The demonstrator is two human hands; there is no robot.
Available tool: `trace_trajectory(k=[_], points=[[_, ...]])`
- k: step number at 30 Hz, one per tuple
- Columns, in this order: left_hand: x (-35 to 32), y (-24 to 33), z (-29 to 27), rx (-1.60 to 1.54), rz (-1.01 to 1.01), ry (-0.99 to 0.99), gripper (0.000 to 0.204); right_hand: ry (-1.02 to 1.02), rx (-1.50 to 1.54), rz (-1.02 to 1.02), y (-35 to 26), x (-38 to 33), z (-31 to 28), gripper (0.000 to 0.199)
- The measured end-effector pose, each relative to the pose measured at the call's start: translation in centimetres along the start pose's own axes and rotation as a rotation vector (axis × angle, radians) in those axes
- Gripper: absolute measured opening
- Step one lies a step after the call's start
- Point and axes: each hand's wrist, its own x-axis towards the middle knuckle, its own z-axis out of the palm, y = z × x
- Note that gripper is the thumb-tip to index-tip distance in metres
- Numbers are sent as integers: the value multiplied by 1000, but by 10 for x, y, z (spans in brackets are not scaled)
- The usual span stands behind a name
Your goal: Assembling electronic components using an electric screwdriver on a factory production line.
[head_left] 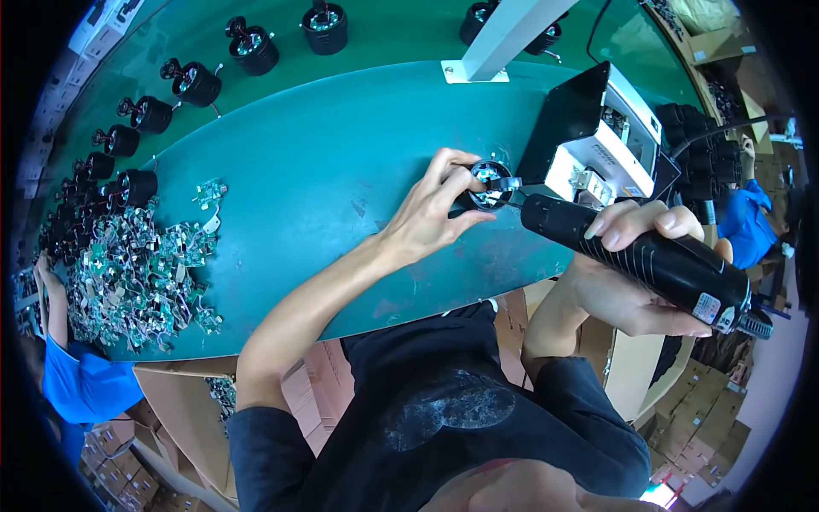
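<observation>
We lean over the green desk (324,162). Left edge: heap of small green circuit boards (136,273); black cylindrical housings (196,83) line the far rim. White-and-black machine (597,141) at right. Our right hand (636,273), fingers clenched round the black electric screwdriver (648,260), tip at the round black housing (486,186). Our left hand (426,213) fingers grasp that housing mid-desk, just beside the machine.

Bright, even overhead light, sharp at centre; fisheye bending and dark vignette swallow the rim.
</observation>
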Motion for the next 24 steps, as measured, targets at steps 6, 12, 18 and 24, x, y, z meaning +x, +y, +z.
trace_trajectory(k=[6, 12, 18, 24], points=[[-1, -3, 2, -9, 8, 9, 36, -54, 19, -36, 1, 5, 2, 76], [0, 0, 0, -20, -24, 15, 35, -66, 71, -44, -2, 7, 2, 76], [0, 0, 2, -33, -35, 6, 34, -43, 39, -14, 6, 2, 8, 78], [-2, -1, 0, -13, -24, 5, 36, -108, 92, 8, 12, 6, 25, 81]])
